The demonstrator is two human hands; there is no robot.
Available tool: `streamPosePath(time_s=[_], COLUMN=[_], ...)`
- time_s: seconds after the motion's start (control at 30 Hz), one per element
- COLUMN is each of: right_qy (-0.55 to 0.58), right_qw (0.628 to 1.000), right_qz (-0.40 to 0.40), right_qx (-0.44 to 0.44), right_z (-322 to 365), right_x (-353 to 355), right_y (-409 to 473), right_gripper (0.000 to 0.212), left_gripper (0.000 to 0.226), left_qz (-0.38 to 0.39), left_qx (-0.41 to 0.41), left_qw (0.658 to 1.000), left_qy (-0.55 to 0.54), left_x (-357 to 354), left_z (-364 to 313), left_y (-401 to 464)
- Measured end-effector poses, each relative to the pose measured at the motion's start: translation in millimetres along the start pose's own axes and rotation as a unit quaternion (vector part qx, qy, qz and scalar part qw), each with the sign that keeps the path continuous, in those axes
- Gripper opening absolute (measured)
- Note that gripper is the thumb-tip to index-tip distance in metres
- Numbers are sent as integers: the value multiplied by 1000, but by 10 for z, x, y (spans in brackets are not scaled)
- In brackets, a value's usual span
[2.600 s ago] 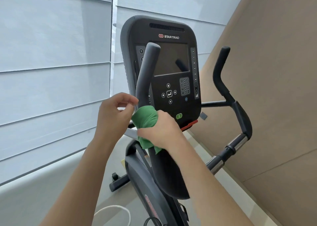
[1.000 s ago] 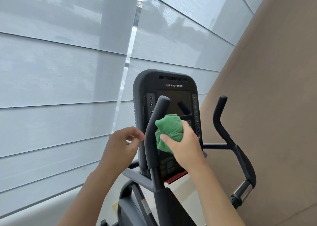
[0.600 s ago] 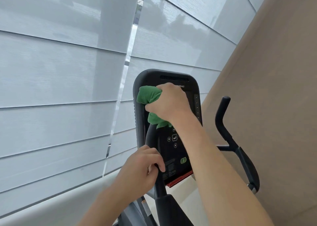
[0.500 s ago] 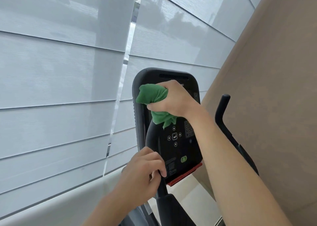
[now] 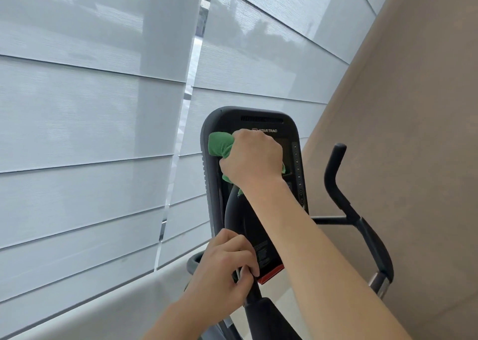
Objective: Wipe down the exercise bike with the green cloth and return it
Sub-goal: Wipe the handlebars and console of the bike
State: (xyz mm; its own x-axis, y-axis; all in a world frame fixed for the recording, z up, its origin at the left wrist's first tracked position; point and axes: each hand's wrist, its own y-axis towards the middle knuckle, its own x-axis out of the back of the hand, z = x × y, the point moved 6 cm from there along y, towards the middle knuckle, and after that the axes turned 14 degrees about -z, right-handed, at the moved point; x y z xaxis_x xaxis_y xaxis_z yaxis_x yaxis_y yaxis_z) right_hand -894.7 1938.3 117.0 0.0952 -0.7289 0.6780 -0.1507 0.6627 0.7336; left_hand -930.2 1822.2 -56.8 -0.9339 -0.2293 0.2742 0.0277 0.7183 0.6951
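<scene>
The exercise bike's black console (image 5: 261, 120) stands upright in the middle of the view, with a dark screen and side buttons. My right hand (image 5: 252, 156) grips the bunched green cloth (image 5: 219, 146) and presses it against the upper left of the screen. Lower down, my left hand (image 5: 225, 264) is curled round the near black handlebar (image 5: 234, 215), which rises in front of the console. My right forearm hides most of the keypad.
A second black handlebar (image 5: 336, 174) rises to the right, close to the tan wall panel (image 5: 413, 133). Grey window blinds (image 5: 90, 133) fill the left and the back. A pale sill (image 5: 103, 314) runs below them.
My right hand went up from the handlebar to the console screen with the cloth and has shifted slightly right there. My left hand took hold of the near handlebar.
</scene>
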Motion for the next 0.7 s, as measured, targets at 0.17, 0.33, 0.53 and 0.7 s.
streamPosePath(time_s=[0.17, 0.33, 0.53, 0.7], right_qy=[-76, -169, -219, -215], right_qw=[981, 944, 921, 919], right_qz=[72, 66, 92, 93], right_qx=[165, 277, 310, 316], right_z=[252, 387, 448, 488], right_x=[-59, -117, -158, -138], right_y=[23, -185, -293, -380], right_gripper=[19, 23, 45, 31], left_gripper=[25, 23, 30, 26], left_qz=[32, 94, 193, 196], left_qx=[-28, -92, -62, -36], left_qw=[999, 991, 979, 979], left_qy=[24, 21, -26, -35], left_x=[20, 100, 271, 427], left_z=[-55, -169, -181, -132], left_y=[9, -124, -286, -296])
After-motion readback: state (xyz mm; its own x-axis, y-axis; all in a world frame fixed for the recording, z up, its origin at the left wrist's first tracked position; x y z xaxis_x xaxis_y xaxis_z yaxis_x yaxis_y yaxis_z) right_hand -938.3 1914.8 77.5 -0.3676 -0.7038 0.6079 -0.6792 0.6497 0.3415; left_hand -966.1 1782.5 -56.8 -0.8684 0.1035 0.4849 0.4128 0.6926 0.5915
